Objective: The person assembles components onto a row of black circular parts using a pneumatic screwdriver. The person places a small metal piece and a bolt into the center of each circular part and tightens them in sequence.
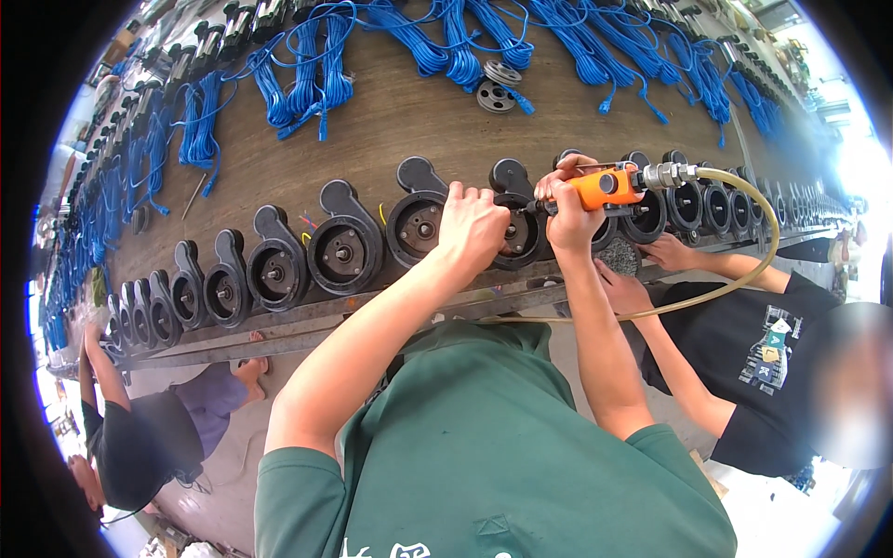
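Right hand (571, 212) closed around orange air tool (609, 189), above tabletop's (391, 126) near edge; left hand (473, 223) half-curled at round black housing (523, 249) along same edge, its hold unclear.

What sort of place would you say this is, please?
Probably a factory assembly line: matching black round housings stand in a long row along a workbench, bundled blue cables lie beyond, and the right hand grips a hose-fed orange power tool.
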The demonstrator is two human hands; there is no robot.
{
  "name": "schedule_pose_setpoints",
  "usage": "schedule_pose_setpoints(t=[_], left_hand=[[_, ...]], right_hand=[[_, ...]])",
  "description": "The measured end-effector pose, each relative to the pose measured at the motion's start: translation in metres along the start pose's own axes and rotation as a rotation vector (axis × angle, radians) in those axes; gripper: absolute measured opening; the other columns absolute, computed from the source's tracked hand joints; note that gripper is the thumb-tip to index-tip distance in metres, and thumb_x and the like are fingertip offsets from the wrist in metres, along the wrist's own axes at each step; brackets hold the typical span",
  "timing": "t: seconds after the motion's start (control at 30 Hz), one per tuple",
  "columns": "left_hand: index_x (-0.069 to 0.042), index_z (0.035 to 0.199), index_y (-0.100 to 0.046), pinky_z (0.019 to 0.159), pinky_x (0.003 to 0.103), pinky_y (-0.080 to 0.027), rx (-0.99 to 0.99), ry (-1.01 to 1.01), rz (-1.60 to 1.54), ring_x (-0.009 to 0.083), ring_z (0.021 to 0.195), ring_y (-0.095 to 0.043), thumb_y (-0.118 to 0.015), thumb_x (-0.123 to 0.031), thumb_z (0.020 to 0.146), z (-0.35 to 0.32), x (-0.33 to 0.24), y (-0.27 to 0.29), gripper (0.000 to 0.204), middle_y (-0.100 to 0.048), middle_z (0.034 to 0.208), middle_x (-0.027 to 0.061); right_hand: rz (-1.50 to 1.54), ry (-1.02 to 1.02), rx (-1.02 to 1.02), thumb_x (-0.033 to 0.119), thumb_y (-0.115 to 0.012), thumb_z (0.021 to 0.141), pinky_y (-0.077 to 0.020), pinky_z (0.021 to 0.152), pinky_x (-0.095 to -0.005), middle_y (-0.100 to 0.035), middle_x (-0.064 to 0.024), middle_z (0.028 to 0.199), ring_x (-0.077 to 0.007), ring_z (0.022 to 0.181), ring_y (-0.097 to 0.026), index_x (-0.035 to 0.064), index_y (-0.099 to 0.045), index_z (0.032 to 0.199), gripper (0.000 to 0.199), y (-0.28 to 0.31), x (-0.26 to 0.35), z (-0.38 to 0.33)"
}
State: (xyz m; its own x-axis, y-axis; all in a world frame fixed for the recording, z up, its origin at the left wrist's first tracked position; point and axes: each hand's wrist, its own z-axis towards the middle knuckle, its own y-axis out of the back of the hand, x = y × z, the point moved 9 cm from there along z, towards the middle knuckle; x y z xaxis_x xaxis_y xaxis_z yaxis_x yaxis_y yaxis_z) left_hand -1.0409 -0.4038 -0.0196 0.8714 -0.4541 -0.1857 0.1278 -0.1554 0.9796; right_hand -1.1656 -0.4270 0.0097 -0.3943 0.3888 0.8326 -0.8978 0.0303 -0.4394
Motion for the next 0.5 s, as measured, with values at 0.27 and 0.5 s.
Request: schedule_pose_setpoints(t=[0.27,0.5], left_hand=[[-0.007,0.087,-0.077,0.092,0.043,-0.039,-0.049,-0.019,-0.010,0.0286,0.099,-0.063,-0.083,-0.041,0.067,-0.003,-0.001,0.006,0.039,-0.068,0.097,0.0138],[-0.007,0.086,-0.078,0.091,0.043,-0.038,-0.056,-0.026,-0.022,0.0282,0.098,-0.064,-0.083,-0.040,0.067,-0.007,-0.003,0.009,0.039,-0.069,0.096,0.0138]], right_hand=[[-0.012,0.002,-0.051,-0.006,-0.051,0.083,-0.0486,0.064,-0.0324,-0.055,-0.0053,0.073,-0.0137,0.062,-0.052,-0.0023,-0.052,0.107,0.024,0.005,0.007,-0.002],[0.025,-0.015,-0.072,-0.006,-0.049,0.082,-0.0484,0.063,-0.0329,-0.054,-0.0062,0.073,-0.0145,0.062,-0.052,-0.0024,-0.053,0.107,0.026,0.001,0.011,-0.006]])
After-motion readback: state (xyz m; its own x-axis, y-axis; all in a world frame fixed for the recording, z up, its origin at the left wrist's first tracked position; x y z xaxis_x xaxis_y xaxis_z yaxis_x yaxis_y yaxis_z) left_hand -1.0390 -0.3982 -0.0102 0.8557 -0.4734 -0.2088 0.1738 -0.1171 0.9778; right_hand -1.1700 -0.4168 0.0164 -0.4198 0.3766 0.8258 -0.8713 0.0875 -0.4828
